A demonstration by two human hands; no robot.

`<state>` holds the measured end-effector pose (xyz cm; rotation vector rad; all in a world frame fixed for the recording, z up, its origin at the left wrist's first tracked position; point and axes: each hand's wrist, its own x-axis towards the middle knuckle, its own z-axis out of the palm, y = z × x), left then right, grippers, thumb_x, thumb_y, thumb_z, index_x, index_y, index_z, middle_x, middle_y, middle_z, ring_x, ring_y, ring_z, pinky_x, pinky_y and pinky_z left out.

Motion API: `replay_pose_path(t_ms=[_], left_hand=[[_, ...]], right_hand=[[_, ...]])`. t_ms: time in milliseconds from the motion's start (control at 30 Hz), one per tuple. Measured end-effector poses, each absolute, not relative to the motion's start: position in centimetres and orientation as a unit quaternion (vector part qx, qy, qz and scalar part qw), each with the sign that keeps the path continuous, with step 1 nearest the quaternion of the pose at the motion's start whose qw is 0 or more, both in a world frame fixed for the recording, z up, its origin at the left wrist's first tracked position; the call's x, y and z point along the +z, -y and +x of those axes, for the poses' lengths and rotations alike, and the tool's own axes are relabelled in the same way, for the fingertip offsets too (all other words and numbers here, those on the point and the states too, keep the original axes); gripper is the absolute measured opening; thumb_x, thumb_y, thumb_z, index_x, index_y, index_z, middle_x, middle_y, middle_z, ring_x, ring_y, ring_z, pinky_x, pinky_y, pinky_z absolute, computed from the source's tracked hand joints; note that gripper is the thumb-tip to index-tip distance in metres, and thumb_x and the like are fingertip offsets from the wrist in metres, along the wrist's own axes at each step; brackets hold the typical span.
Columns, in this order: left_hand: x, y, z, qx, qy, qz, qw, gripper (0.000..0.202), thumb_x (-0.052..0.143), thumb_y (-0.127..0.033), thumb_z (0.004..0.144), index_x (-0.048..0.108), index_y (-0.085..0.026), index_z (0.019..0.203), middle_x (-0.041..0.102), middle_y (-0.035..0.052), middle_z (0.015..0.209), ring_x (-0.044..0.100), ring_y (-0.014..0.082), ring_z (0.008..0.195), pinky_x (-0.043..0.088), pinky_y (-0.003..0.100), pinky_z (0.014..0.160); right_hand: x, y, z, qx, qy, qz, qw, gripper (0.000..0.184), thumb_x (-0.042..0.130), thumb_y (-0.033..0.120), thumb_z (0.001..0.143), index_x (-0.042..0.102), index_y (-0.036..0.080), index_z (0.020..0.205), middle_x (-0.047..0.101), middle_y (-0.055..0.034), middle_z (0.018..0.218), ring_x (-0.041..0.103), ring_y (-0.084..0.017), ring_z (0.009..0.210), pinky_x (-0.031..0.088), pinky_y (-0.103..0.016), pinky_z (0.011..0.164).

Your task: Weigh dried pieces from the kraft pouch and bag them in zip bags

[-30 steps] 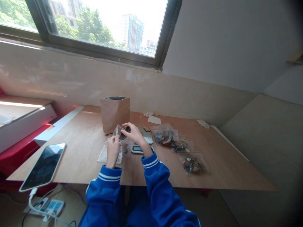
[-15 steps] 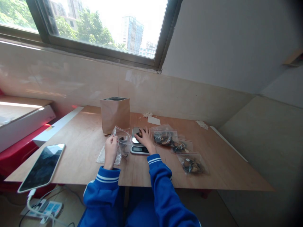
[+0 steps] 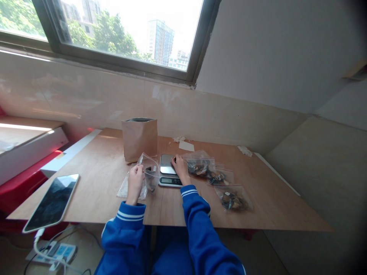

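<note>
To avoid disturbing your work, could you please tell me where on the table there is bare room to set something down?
Bare wood lies on the table between the phone and the paper bag, and at the right end beyond the clear bags. It is crowded around the scale, where the left hand and right hand work among them.

Bright daylight pours through the window (image 3: 123,57), bleaching the sky (image 3: 137,19) (the scale (image 3: 167,164) shines faintly); corners darken and bend.
</note>
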<state>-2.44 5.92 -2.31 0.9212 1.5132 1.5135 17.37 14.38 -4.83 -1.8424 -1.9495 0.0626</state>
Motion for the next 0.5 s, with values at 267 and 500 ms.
replay_pose_path(t_ms=[267,500], left_hand=[[-2.0,-5.5,-1.8,0.592,-0.592,0.342,0.426,0.03,0.051,-0.049,0.065,0.051,-0.019,0.066,0.048,-0.0017,0.065,0.052,0.0161,0.067,0.049,0.029,0.058],[-1.6,-5.0,-1.5,0.595,-0.566,0.343,0.455,0.033,0.059,-0.05,0.062,0.05,-0.018,0.067,0.045,-0.0037,0.062,0.05,0.0142,0.063,0.053,0.032,0.059]], right_hand=[[1.2,-11.7,11.8,0.287,0.679,-0.511,0.442,0.032,0.05,0.046,0.087,0.055,0.02,0.069,0.059,0.0029,0.066,0.055,-0.013,0.064,0.039,-0.021,0.06],[3.2,-10.8,8.5,0.272,0.729,-0.54,0.32,0.007,0.064,0.019,0.075,0.06,0.019,0.069,0.065,-0.001,0.07,0.06,-0.016,0.068,0.043,-0.023,0.062]])
